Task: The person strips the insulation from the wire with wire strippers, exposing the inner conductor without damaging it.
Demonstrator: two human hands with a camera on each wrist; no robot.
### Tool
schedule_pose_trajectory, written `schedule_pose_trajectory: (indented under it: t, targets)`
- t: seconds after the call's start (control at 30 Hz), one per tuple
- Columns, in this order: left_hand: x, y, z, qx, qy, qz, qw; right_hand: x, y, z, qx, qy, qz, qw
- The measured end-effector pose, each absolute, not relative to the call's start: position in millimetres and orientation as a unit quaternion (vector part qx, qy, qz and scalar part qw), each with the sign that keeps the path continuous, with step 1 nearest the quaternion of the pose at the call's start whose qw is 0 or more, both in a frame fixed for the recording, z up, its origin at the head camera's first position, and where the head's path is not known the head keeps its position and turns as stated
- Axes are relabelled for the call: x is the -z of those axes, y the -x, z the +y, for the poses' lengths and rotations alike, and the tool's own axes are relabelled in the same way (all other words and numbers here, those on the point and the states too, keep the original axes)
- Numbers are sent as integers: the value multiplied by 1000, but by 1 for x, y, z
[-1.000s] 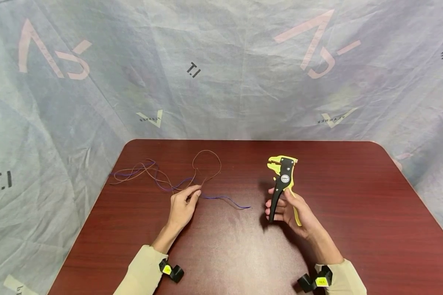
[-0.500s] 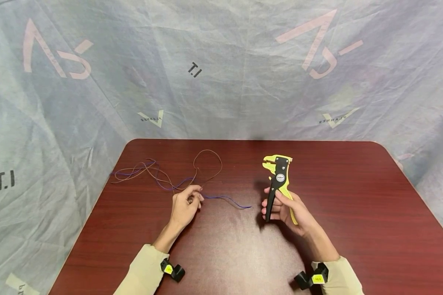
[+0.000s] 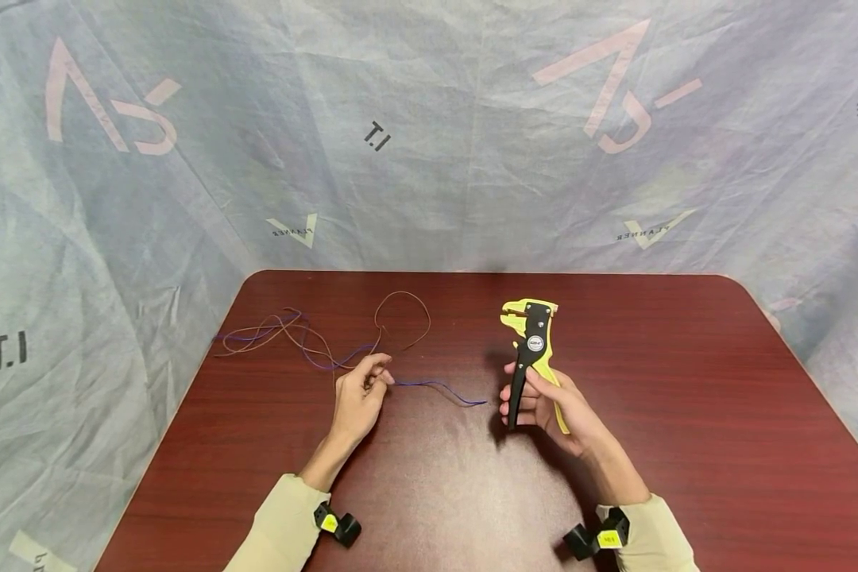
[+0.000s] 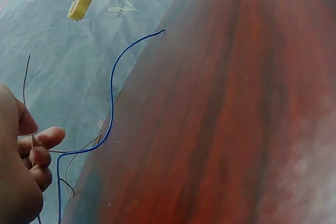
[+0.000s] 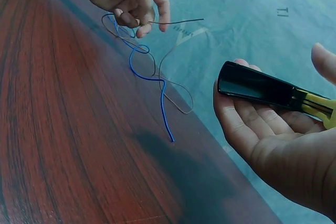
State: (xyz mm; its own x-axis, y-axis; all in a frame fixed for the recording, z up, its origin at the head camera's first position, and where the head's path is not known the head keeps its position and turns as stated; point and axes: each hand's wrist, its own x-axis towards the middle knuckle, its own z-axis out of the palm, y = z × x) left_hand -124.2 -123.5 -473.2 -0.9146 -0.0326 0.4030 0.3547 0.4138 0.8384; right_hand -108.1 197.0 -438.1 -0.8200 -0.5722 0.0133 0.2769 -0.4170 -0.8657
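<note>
Left hand (image 3: pixel 356 401), centre-left: pinching brown wire (image 5: pixel 178 21), best kept straight | right hand (image 3: pixel 577 413), centre-right: gripping stripper (image 3: pixel 535 343), best brought square.

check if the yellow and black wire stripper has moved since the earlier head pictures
Yes: judged against the table, the wire stripper has moved left, nearer the free end of the blue wire.

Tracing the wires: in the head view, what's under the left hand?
The blue wire emerges from beneath the left hand; its covered stretch and anything else under the palm are hidden there.
</note>
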Motion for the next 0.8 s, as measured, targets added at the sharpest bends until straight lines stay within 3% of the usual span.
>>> schedule_pose_trajectory:
  t: [0.13,0.43,0.8]
  targets:
    - [474,124,-124,528,109,-821,186,439,107,197,830,163,467,258]
    - [478,128,-123,547,131,-788,252,439,106,195,825,171,473,258]
    - [473,126,-119,506,114,-816,255,442,105,194,820,173,476,268]
